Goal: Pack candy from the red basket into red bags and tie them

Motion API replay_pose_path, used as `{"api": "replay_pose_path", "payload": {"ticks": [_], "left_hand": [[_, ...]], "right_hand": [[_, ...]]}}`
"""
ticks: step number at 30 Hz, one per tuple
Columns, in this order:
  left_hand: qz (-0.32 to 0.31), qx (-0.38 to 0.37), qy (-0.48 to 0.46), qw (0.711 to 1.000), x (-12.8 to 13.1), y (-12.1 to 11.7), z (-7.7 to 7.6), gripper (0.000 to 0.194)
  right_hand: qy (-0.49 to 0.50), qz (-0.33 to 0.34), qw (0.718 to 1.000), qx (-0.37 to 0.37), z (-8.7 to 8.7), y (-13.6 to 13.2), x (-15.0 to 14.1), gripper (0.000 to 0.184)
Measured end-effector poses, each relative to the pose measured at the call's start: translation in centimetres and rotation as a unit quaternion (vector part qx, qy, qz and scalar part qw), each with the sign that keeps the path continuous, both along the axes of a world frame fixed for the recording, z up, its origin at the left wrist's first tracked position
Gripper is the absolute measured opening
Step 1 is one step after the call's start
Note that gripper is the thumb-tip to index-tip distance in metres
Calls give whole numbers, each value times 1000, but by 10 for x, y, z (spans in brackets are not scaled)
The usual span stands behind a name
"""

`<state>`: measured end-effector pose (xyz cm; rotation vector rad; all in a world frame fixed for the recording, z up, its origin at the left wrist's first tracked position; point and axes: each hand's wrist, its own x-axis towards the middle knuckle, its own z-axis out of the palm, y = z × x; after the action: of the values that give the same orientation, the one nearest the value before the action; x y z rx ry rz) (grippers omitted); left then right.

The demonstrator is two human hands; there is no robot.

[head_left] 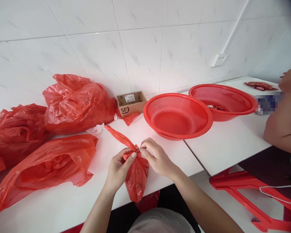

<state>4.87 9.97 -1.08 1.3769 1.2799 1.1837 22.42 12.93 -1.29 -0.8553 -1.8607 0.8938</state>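
A small red plastic bag (136,181) hangs at the table's front edge, its neck gathered and one long twisted end pointing up and left. My left hand (120,166) grips the gathered neck, thumb pressed against the plastic. On the other side, my right hand (157,158) pinches at the same neck with thumb and forefinger; whether it holds a strip of the bag or a thin tie is too small to tell. What is inside the bag is hidden.
Large red plastic bags (80,105) crowd the table's left side, with an open red bag (48,165) before them. Behind stand a small cardboard box (132,105) and two red baskets (178,116). At right are another person's arm (285,119) and a red stool (240,184).
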Motion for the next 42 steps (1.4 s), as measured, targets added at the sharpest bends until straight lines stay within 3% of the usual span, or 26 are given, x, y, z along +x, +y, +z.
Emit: {"api": "replay_pose_path", "payload": {"ticks": [10,17,22,26,30,36,42], "left_hand": [[91,-21,-76,993,9,-6,-5,32],[37,-29,-96,994,-3,-4,-5,28],[14,12,-83,996,-5,-7,0,32],[104,48,-84,990,-5,-5,0,19],[170,29,-115,978,-9,-3,-7,24],[221,0,-133,966,-11,-1,-12,32],[261,21,-97,960,-8,-5,-7,30]], "right_hand": [[17,31,996,-76,0,-10,-9,22],[25,35,996,-81,-1,-13,-8,19],[37,32,991,-121,0,-15,-11,19],[31,45,995,-86,3,-17,-15,18],[-1,45,999,-20,6,-23,-20,14],[-42,33,998,36,4,-32,-25,14],[-71,30,995,70,4,-36,-22,13]]}}
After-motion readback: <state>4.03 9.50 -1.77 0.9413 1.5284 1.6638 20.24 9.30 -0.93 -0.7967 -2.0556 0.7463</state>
